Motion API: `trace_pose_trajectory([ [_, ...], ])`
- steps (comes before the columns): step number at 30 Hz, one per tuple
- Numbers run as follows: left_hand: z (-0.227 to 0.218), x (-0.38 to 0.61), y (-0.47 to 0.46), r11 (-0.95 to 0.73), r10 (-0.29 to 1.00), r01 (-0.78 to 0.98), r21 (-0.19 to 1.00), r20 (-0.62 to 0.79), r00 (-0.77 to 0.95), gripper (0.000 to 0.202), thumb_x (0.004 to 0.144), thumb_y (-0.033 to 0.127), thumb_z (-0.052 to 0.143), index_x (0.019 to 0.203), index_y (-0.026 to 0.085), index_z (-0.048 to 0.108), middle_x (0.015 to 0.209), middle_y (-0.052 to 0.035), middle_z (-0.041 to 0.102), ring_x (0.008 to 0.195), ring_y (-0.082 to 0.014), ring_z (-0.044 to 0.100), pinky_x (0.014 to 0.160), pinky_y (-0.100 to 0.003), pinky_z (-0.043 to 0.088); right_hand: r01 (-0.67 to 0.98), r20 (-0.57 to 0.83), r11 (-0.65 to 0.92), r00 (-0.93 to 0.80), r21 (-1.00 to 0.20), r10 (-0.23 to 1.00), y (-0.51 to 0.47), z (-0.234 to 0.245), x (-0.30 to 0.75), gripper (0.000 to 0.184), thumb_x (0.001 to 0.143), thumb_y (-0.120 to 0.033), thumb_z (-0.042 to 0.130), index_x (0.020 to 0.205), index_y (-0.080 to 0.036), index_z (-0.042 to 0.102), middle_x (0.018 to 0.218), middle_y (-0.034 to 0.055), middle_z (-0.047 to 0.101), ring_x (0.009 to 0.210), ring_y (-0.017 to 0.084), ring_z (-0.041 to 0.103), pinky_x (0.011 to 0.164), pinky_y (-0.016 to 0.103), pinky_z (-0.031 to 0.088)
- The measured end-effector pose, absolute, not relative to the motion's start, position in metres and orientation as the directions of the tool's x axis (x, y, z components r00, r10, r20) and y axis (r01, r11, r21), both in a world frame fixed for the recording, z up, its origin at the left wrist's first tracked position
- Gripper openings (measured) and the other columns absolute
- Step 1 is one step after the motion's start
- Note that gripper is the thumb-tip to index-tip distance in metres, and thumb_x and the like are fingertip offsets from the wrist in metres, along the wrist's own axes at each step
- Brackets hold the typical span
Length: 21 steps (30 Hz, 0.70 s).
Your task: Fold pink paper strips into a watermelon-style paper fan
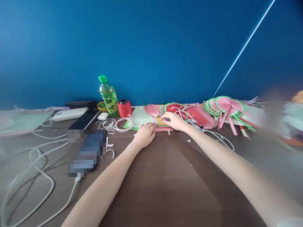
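At the far side of the table, my left hand [145, 135] lies with fingers stretched over the near edge of a light green paper sheet [140, 116]. To its right, my right hand [174, 120] has thumb and fingers bent together over a yellow patterned piece [162, 121]; whatever they pinch is too small to make out. A pink pleated paper fan [151, 109] rests just beyond my left hand. Behind my right hand is a red pleated fan with a green edge [172, 107], partly covered by white string. Red paper sheets [201, 117] lie to the right.
Finished-looking pink and green paper fans [228, 105] are piled at the right. Left of the papers stand a green-capped bottle [108, 97] and a red cylindrical object [124, 108]. A phone [90, 151] with a white cable [68, 201] lies at the left. A blue wall [151, 47] rises behind.
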<state>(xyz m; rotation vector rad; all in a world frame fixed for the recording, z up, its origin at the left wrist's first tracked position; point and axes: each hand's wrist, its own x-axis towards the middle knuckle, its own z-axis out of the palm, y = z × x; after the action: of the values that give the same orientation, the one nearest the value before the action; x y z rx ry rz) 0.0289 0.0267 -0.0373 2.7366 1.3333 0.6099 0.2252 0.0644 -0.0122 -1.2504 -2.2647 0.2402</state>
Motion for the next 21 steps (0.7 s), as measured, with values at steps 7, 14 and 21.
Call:
trace_pose_trajectory([
  [7, -0.036, 0.029, 0.027, -0.607, 0.789, 0.765, 0.214, 0.274, 0.550, 0.038, 0.087, 0.019, 0.036, 0.120, 0.018, 0.055, 0.128, -0.0065, 0.055, 0.119, -0.0209, 0.047, 0.100, -0.038, 0.036, 0.739, 0.354, 0.582, -0.473, -0.340, 0.807, 0.063, -0.021, 0.235, 0.011, 0.077, -0.017, 0.060, 0.086, -0.015, 0.067, 0.093, 0.0084, 0.066, 0.089, 0.020, 0.060, 0.084, 0.036, 0.046],
  [14, -0.038, 0.029, 0.027, -0.608, 0.788, 0.762, 0.221, 0.285, 0.546, 0.039, 0.087, 0.019, 0.036, 0.121, 0.019, 0.055, 0.128, -0.0060, 0.055, 0.117, -0.0207, 0.048, 0.099, -0.037, 0.037, 0.798, 0.392, 0.563, -0.458, -0.213, 0.798, 0.056, -0.026, 0.233, 0.022, 0.088, -0.020, 0.045, 0.104, -0.019, 0.060, 0.101, 0.0077, 0.068, 0.092, 0.021, 0.062, 0.078, 0.034, 0.048],
  [21, -0.037, 0.028, 0.026, -0.600, 0.794, 0.768, 0.223, 0.278, 0.540, 0.038, 0.087, 0.019, 0.036, 0.121, 0.018, 0.055, 0.128, -0.0064, 0.055, 0.117, -0.0211, 0.048, 0.098, -0.038, 0.038, 0.832, 0.385, 0.555, -0.507, -0.017, 0.771, 0.052, -0.026, 0.226, 0.037, 0.086, -0.007, 0.037, 0.114, -0.022, 0.056, 0.104, 0.0077, 0.066, 0.091, 0.021, 0.062, 0.075, 0.032, 0.046],
])
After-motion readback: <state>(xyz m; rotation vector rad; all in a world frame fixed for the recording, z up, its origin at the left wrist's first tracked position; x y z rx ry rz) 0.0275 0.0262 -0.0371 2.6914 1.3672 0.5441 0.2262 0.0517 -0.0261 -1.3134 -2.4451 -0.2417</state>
